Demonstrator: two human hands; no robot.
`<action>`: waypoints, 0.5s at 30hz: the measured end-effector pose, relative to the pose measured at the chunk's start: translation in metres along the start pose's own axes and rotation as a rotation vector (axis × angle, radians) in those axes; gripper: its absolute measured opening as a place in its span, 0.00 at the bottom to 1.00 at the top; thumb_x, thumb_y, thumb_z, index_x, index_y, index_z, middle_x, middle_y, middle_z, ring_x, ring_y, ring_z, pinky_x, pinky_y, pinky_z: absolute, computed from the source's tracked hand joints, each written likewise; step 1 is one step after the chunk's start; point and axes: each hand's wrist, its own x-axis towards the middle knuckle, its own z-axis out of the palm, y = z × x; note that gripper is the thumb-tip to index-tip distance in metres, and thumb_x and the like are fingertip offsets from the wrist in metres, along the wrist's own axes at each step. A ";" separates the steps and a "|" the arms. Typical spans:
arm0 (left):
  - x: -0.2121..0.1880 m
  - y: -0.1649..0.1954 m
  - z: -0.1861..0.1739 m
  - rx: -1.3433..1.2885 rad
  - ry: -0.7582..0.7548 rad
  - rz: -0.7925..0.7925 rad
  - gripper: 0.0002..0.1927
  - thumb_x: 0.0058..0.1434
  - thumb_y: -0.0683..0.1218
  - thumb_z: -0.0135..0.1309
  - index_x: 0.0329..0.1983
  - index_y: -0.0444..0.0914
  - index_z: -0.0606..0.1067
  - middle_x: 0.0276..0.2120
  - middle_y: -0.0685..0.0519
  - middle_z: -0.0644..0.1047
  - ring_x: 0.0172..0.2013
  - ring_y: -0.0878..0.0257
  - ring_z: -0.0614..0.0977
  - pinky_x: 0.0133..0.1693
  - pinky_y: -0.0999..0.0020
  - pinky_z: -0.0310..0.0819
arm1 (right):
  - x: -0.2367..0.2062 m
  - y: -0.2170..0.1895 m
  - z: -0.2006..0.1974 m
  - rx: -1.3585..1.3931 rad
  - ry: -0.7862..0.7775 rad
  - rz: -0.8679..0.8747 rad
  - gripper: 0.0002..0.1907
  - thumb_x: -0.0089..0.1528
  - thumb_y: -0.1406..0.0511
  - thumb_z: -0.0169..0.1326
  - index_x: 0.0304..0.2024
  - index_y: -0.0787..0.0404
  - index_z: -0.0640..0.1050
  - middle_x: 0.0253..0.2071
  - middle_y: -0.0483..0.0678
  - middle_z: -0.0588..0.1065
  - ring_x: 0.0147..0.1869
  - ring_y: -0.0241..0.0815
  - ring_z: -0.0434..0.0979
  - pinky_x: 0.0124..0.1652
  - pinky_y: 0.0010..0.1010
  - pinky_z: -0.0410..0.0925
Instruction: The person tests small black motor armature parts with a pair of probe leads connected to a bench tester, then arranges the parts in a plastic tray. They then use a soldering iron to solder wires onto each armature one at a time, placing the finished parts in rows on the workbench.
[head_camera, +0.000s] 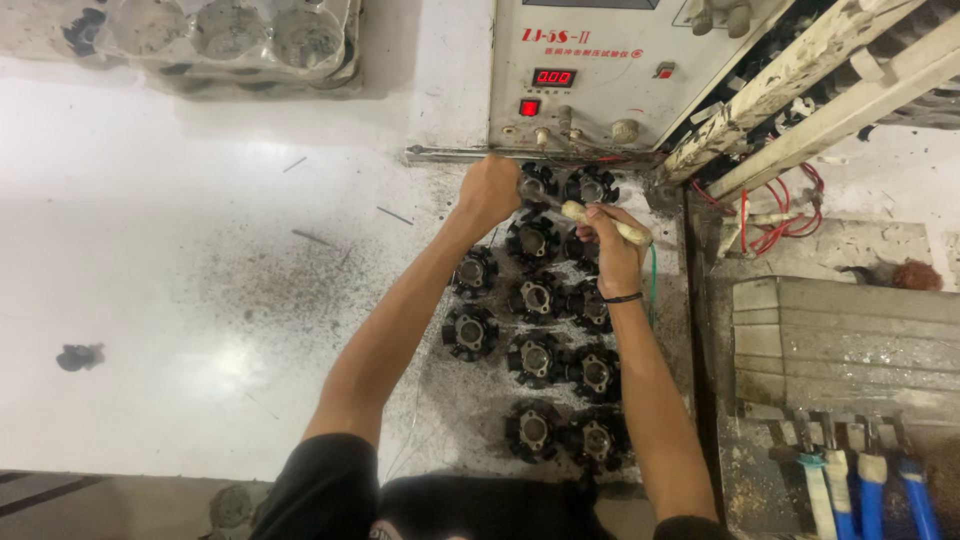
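Curled tight, the fingers of the left hand close around one black finned part at the top of the cluster, while the right hand is clamped on a pale-handled tool whose tip reaches toward that same part. Rows of matching finned parts lie just below centre frame on a white, grit-speckled worktable. A grey test machine with a red digit display stands at upper centre, a clear plastic tray upper left, and red wires at right.

The left hand hides whatever it grips, and the tool handles are cut off by the bottom edge
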 end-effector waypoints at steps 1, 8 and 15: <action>0.000 0.000 0.000 0.016 0.026 0.034 0.05 0.48 0.40 0.58 0.28 0.35 0.82 0.32 0.36 0.80 0.35 0.38 0.82 0.40 0.47 0.79 | 0.000 0.000 0.000 -0.019 -0.006 0.004 0.15 0.64 0.64 0.62 0.47 0.69 0.82 0.36 0.53 0.82 0.35 0.39 0.82 0.36 0.30 0.75; -0.009 -0.001 -0.001 -0.058 0.136 0.113 0.06 0.49 0.39 0.55 0.27 0.35 0.82 0.38 0.40 0.79 0.36 0.39 0.82 0.40 0.46 0.78 | 0.001 0.004 -0.001 0.010 -0.019 -0.011 0.15 0.65 0.63 0.62 0.47 0.70 0.82 0.36 0.54 0.81 0.36 0.39 0.82 0.37 0.30 0.74; -0.005 -0.004 0.006 0.015 0.116 0.100 0.06 0.50 0.39 0.55 0.28 0.35 0.81 0.37 0.38 0.79 0.36 0.39 0.82 0.40 0.46 0.78 | 0.002 0.004 -0.004 -0.020 -0.076 -0.021 0.14 0.64 0.65 0.61 0.47 0.69 0.82 0.37 0.53 0.82 0.37 0.39 0.82 0.37 0.30 0.75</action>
